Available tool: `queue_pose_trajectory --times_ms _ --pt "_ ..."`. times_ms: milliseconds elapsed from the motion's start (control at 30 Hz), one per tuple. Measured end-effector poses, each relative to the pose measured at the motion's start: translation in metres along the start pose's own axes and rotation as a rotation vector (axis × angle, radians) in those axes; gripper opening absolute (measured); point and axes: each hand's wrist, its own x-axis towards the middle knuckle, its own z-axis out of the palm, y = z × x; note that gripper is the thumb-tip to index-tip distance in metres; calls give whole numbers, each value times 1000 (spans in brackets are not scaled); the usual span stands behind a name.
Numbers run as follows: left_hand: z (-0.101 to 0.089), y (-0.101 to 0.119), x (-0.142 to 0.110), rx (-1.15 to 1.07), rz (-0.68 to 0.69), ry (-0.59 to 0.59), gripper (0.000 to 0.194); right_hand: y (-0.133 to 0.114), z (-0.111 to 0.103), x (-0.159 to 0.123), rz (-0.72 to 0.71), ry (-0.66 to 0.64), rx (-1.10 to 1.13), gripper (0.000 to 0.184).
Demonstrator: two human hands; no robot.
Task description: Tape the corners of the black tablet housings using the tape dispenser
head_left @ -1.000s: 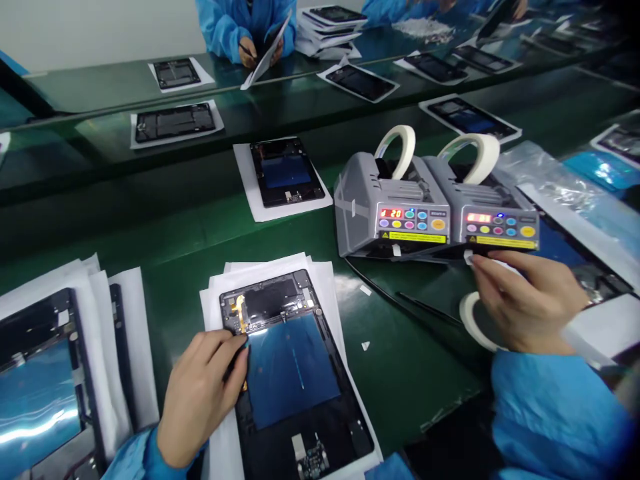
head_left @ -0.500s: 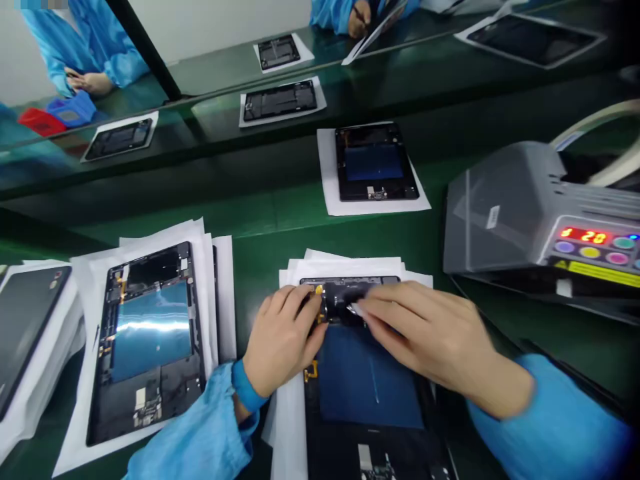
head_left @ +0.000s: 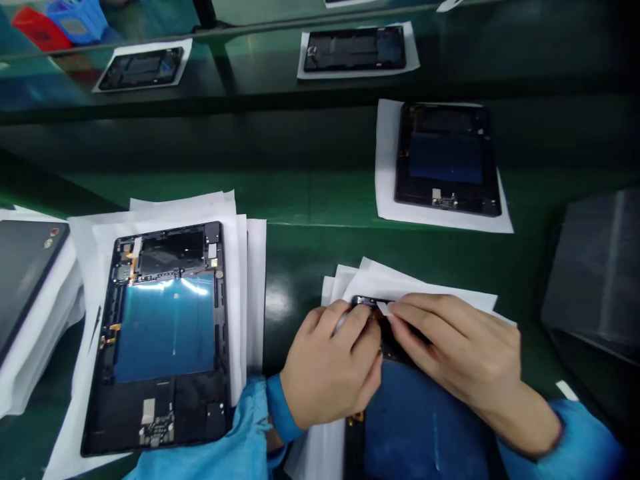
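Note:
An opened tablet (head_left: 415, 427) with a blue panel lies on white paper sheets (head_left: 430, 288) in front of me. My left hand (head_left: 333, 367) rests on its top left corner, fingers curled and pressed onto the frame. My right hand (head_left: 463, 350) is over the top edge, pinching a small white piece of tape (head_left: 384, 307) between fingertips, right at the tablet's upper rim. Both hands cover most of the tablet's upper part.
Another opened tablet (head_left: 165, 337) lies on a paper stack at the left, with a dark closed tablet (head_left: 25, 267) beyond it. A third tablet (head_left: 447, 160) sits on paper farther back. A grey tape dispenser (head_left: 597, 267) stands at the right. More tablets (head_left: 355, 50) lie on the far bench.
The view has swung left and down. My right hand came from the tape dispenser with a piece of tape to the tablet's top edge; my left hand shifted up toward that corner.

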Motion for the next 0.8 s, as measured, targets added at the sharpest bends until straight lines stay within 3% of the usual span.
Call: queue_pose_trajectory --times_ms 533,800 --pt "0 1 -2 -47 -28 4 31 0 3 1 -25 -60 -9 9" --pt "-5 2 -5 -183 -189 18 37 -8 0 5 -106 -171 -136 18"
